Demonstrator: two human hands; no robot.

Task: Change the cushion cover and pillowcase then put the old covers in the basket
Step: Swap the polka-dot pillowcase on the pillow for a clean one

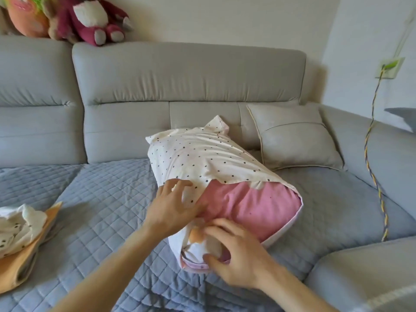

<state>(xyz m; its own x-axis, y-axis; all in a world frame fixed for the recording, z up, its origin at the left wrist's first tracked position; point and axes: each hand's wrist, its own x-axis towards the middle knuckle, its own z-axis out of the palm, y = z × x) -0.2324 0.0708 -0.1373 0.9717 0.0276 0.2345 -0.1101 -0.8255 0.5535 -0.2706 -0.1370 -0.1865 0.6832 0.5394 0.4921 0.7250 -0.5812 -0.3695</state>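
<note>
A pink pillow (252,208) lies on the quilted sofa seat, mostly wrapped in a white pillowcase with dark dots (202,156). The pillow's near end shows through the case's open mouth. My left hand (177,206) presses on the case's edge at the left of the opening, fingers curled into the fabric. My right hand (231,251) pinches the case's lower near corner, thumb under the cloth. A crumpled white dotted cover (15,228) rests on an orange cover (29,255) at the left edge.
A grey square cushion (297,136) leans at the sofa's back right corner. Plush toys (90,19) sit on top of the backrest. A braided cable (378,181) hangs from a wall socket down onto the right armrest. A blue quilted mat (94,199) covers the seat.
</note>
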